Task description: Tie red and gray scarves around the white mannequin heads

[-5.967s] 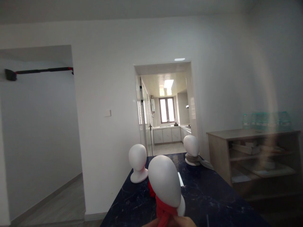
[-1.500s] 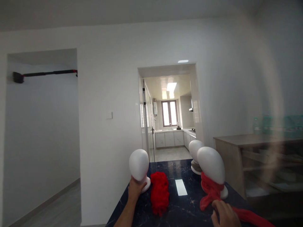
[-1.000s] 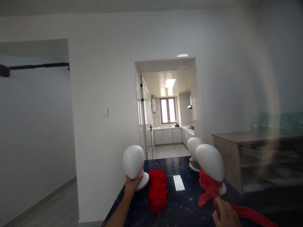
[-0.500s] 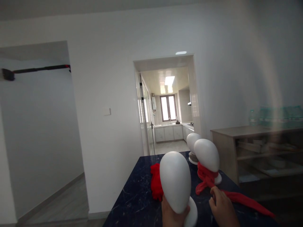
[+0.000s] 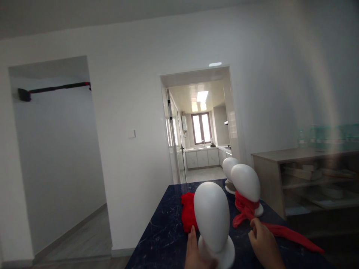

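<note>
Moved: bare foam mannequin head (image 5: 211, 216), half second ago lifted in left hand (image 5: 196, 254), now base down on counter (image 5: 162, 239) near front edge. Left fingers wrapped round its neck. Right hand (image 5: 263, 244) beside it; fingers curled, grip on red scarf tail (image 5: 291, 237) uncertain. Second head (image 5: 246, 184) wears scarf; loose red scarf (image 5: 188, 213) behind. Risk: light head tips if released off balance.

1. A white foam mannequin head (image 5: 211, 218) stands nearest on the dark marble table (image 5: 165, 239).
2. A folded red knit scarf (image 5: 188, 211) lies behind it, to the left.
3. A second foam head wrapped in a red scarf (image 5: 246, 186) stands to the right.
4. A third foam head (image 5: 228, 168) stands just behind the second.
5. A wooden shelf unit (image 5: 308, 179) stands right of the table.
</note>
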`<state>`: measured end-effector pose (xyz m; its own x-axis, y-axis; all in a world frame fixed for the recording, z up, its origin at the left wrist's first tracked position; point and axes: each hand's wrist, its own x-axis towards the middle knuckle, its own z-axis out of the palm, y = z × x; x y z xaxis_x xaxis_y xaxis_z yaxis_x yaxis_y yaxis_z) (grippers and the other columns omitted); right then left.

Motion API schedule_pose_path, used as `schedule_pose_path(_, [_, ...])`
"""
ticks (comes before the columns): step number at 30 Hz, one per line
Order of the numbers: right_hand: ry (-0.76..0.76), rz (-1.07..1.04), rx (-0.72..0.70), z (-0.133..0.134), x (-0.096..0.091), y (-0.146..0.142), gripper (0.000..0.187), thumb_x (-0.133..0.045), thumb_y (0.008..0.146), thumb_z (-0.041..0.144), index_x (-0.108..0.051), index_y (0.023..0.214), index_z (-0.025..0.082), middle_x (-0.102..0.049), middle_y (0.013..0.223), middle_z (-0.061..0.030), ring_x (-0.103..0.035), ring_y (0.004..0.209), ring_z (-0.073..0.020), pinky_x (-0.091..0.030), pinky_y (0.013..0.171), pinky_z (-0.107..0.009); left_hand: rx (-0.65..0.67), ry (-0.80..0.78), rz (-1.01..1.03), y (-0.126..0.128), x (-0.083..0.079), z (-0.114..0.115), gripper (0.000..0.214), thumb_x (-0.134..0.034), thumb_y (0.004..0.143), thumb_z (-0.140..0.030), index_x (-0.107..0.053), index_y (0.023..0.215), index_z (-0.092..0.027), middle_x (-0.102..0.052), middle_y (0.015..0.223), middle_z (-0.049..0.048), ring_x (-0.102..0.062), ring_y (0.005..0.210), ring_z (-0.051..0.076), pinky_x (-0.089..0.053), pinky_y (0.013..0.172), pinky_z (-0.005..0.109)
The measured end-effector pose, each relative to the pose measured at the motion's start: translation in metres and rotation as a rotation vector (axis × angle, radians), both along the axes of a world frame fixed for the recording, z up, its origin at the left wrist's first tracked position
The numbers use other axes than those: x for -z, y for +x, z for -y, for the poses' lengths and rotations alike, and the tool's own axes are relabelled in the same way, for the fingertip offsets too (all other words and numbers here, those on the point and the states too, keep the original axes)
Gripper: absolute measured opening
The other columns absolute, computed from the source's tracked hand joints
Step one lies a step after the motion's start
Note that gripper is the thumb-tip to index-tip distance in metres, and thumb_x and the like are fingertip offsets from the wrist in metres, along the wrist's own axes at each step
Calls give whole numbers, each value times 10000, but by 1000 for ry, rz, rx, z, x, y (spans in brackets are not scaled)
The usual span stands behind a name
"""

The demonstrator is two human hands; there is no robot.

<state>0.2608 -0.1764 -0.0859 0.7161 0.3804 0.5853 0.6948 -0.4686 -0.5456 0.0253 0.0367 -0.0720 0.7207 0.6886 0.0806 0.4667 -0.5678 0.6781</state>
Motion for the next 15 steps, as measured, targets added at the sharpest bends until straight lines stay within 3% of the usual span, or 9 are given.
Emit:
schedule_pose_path(2, [5,-2,2,-2,-1,0,153,-419,931,177,-521,1025,240,-706,949,-67,-711,903,-253,-470,833,-383,-20,11,4,-13,-3,-27,1279,-767,575,-247,-177,1688,-25,-155,1799,227,-142,1684,345,-155,1374,363])
schedule_pose_path(4, [9,4,-7,-5,-3,0,140,-426,923,172,-518,1003,242,-703,919,-58,-705,874,-245,-464,812,-374,-77,53,46,-21,-16,-52,1093,-669,676,-196,-253,1675,-39,-293,1771,202,-268,1656,281,-194,1352,307])
schedule_pose_path(7, [13,32,-13,-9,-6,2,138,-446,898,160,-529,971,243,-702,880,-47,-695,836,-233,-449,774,-355,-159,204,35,-16,-41,-76,872,-627,851,-279,-347,1655,-92,-410,1718,193,-382,1599,301,-269,1326,361])
schedule_pose_path(10, [11,34,18,-7,-5,7,154,-454,882,169,-558,973,237,-706,844,-42,-697,796,-237,-447,756,-355,-74,375,-88,-1,-55,-82,710,-693,868,-384,-565,1530,-161,-509,1643,192,-453,1538,369,-346,1276,435])
schedule_pose_path(13, [24,10,48,-2,0,11,157,-442,895,198,-557,994,239,-712,853,-48,-717,820,-252,-470,780,-369,-7,434,-127,8,-60,-81,415,-578,888,-176,-731,1273,-194,-714,1380,154,-632,1336,313,-450,1152,387])
schedule_pose_path(15, [38,0,52,1,1,11,160,-420,907,212,-545,1001,243,-719,880,-61,-725,854,-265,-483,801,-385,-27,433,-107,3,-65,-80,441,-443,888,-58,-720,1207,-182,-753,1264,150,-692,1213,271,-488,1067,353])
